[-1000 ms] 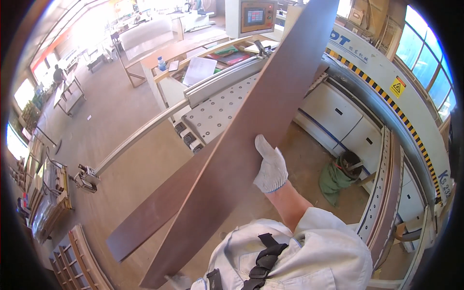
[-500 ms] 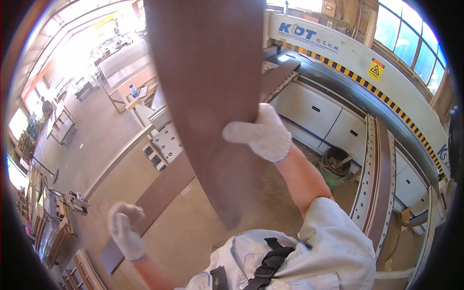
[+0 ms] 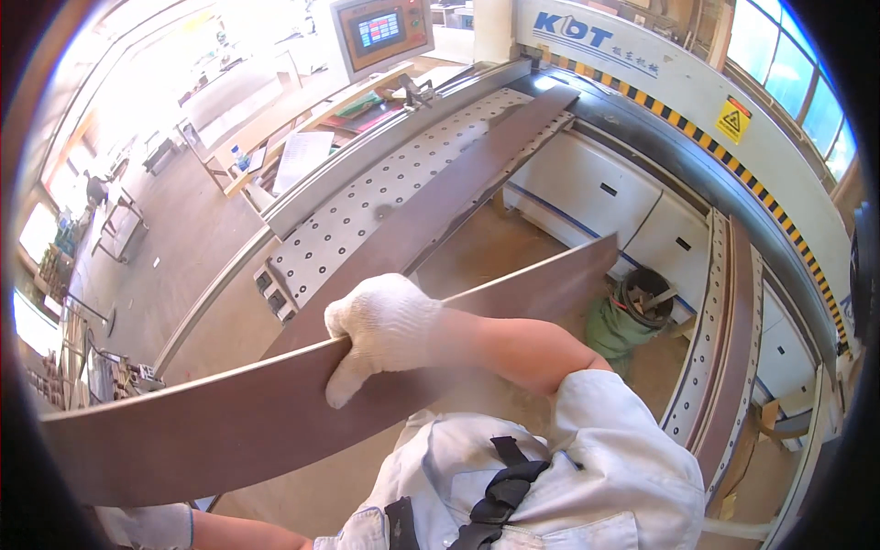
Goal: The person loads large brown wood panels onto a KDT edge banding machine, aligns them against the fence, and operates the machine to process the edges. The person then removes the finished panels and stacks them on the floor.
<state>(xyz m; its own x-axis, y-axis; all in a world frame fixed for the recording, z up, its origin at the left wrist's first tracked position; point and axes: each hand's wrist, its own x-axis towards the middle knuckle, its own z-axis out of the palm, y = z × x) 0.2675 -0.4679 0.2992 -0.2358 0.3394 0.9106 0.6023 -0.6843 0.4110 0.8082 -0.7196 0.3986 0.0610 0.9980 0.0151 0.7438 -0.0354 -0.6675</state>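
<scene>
A long brown board [image 3: 229, 431] with a pale edge stretches across me, standing on edge and curving in the picture from the lower left to the bin. My right hand [image 3: 380, 325], in a white knitted glove, is closed over its upper edge, thumb on the near face. At the lower left rim, my gloved left hand [image 3: 147, 527] is at the board's lower edge; its fingers are hidden. Beyond, another brown board [image 3: 431, 202] lies along a perforated machine table [image 3: 353, 215], its far end reaching the machine's beam.
A white machine beam [image 3: 678, 82] with a black-and-yellow striped edge spans the right. Beneath it stands a green bin [image 3: 619, 321] with scraps. More brown strips [image 3: 733, 321] lie on the right-hand table arm. A control screen [image 3: 380, 32] stands at the back. Someone [image 3: 96, 188] is far left.
The board has swung from upright before me to lying crosswise on edge. My right hand has moved left and now grips its upper edge. My left hand has come down to its lower edge.
</scene>
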